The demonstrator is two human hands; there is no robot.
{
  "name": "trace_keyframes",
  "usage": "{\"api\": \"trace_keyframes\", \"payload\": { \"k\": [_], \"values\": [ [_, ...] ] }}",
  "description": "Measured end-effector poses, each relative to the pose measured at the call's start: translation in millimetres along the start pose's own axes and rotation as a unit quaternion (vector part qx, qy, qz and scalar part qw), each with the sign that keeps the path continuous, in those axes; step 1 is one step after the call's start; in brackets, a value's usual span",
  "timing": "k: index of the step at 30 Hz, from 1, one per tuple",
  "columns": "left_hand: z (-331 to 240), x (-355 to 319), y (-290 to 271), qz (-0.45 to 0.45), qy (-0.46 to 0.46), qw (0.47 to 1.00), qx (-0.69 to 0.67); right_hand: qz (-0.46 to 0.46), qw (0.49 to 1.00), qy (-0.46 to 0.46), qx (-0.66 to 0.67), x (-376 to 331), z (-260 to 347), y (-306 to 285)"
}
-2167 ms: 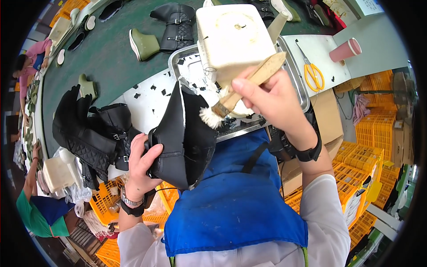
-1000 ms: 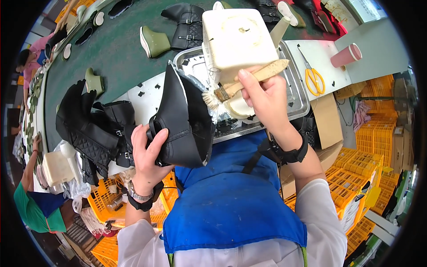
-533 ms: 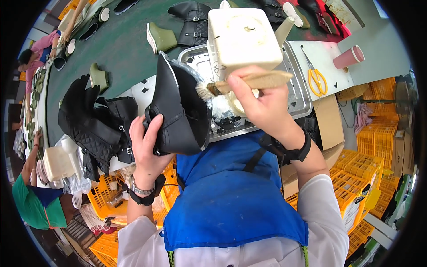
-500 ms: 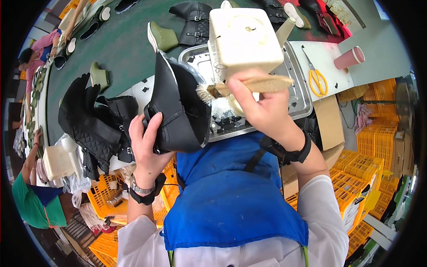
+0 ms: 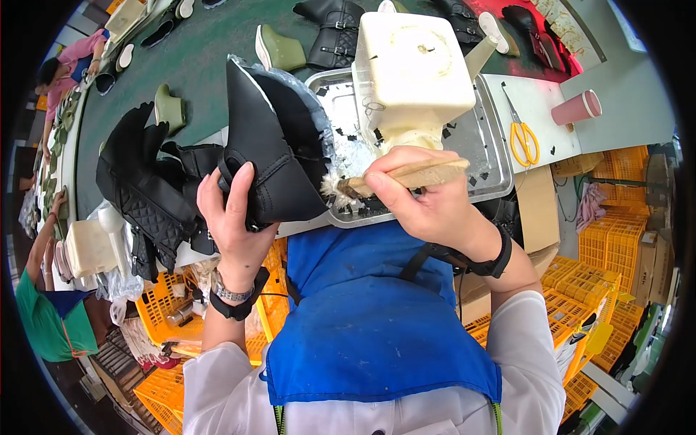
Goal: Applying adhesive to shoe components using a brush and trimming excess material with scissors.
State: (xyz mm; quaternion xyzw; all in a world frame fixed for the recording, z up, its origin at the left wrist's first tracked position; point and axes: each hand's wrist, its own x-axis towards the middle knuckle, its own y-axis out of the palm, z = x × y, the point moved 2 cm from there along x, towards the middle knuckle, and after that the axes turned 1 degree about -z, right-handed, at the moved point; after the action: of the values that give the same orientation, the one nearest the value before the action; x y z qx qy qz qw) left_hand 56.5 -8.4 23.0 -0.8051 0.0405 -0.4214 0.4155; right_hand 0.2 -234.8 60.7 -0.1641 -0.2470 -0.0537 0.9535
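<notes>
We gripped the black boot upper in our left hand; our right hand, pinching the wooden brush, had moved its bristles from the metal tray onto the upper's right edge.

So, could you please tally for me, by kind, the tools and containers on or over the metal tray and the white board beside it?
Wooden-handled brush, in the right hand: 1
Cream plastic glue container: 1
Yellow-handled scissors: 1
Pink cup: 1
Total: 4
</notes>
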Motion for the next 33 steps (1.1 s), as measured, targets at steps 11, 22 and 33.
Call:
{"api": "trace_keyframes", "payload": {
  "k": [11, 22, 33],
  "values": [
    [1, 0, -2, -0.029, 0.060, 0.997, 0.039, -0.023, 0.956, 0.228, 0.183, -1, -13, 3],
    [2, -5, -2, 0.058, 0.070, 0.996, 0.012, -0.129, 0.987, -0.044, -0.086, 8, -18, -2],
    [32, -10, 0, -0.015, -0.347, 0.711, -0.611, 0.018, 0.969, 0.196, -0.147, -36, -55, 6]
  ]
}}
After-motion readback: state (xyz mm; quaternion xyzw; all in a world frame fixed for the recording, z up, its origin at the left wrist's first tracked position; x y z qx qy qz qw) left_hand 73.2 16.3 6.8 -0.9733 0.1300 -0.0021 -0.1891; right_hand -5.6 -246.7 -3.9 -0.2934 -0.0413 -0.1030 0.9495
